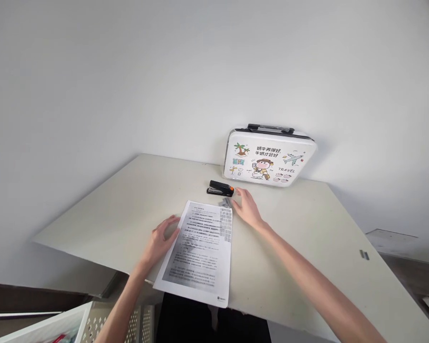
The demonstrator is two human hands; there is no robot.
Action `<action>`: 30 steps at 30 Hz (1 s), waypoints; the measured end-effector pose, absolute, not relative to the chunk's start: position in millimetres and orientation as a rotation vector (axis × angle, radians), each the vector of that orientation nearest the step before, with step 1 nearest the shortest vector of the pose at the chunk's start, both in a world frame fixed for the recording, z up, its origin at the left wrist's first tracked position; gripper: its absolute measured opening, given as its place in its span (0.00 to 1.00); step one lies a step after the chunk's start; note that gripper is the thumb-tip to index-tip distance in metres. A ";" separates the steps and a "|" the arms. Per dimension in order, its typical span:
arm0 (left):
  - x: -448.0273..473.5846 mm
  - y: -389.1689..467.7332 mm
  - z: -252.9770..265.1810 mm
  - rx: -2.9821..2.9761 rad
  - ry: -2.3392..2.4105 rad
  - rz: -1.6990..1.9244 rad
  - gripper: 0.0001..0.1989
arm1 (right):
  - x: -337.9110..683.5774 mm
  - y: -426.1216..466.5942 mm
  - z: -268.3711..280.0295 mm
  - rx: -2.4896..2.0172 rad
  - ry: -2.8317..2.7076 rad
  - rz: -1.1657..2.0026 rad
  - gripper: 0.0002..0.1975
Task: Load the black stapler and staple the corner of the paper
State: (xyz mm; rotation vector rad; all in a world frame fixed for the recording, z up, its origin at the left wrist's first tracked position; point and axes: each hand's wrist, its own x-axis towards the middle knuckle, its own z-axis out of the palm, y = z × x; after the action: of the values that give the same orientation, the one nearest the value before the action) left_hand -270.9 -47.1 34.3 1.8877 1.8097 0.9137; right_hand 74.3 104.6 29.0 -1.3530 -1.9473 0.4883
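A printed sheet of paper (196,252) lies on the table in front of me, its lower edge jutting past the table's near side. My left hand (163,240) rests at the sheet's left edge, fingers curved apart and the thumb on the margin. Beyond the paper's top sits a black stapler (220,188) with an orange tip at its right end. Close to that tip is my right hand (247,206), thumb and fingers apart, with nothing visible between them. Small grey staple strips (226,203) lie between the stapler and the paper's top right corner.
A white carry case (270,159) with cartoon prints and a black handle leans against the wall. More grey strips (363,255) lie near the right edge of the table (289,286). Below left stands a white perforated basket (100,319) with things in it.
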 end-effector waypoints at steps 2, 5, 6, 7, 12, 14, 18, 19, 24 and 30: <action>-271.9 -47.4 32.8 1.903 1.800 0.902 0.25 | 55.9 135.5 31.9 -1.385 -1.972 0.499 0.26; -271.9 -48.4 32.4 1.918 1.787 0.907 0.24 | 39.4 167.6 34.8 -1.459 -1.988 0.582 0.19; -271.5 -48.8 32.6 1.921 1.784 0.915 0.24 | 38.4 173.9 35.4 -1.483 -1.979 0.608 0.17; -271.2 -49.2 32.7 1.924 1.782 0.920 0.23 | 40.2 178.0 35.9 -1.505 -1.961 0.627 0.16; -271.8 -49.8 31.7 1.920 1.798 0.931 0.22 | 93.7 169.0 40.1 -1.585 -1.782 0.647 0.20; -272.5 -49.2 30.8 1.921 1.798 0.931 0.23 | 130.1 150.4 42.6 -1.602 -1.716 0.674 0.22; -272.1 -47.6 31.8 1.908 1.814 0.926 0.23 | 196.9 82.5 44.6 -1.608 -1.643 0.748 0.26; -271.8 -47.2 32.9 1.898 1.824 0.923 0.24 | 207.6 60.9 44.2 -1.584 -1.640 0.793 0.26; -269.7 -43.9 42.3 1.852 1.861 0.881 0.26 | 214.8 -38.7 40.8 -1.599 -1.603 0.869 0.25; -229.7 -52.9 58.6 2.019 1.775 0.840 0.23 | 193.3 -88.3 34.0 -1.555 -1.693 0.950 0.19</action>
State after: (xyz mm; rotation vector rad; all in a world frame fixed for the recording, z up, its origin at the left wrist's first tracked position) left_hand -229.7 -52.9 58.6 2.0187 1.7754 0.8402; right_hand 193.3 -88.3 34.0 -1.5552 -1.6934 0.9502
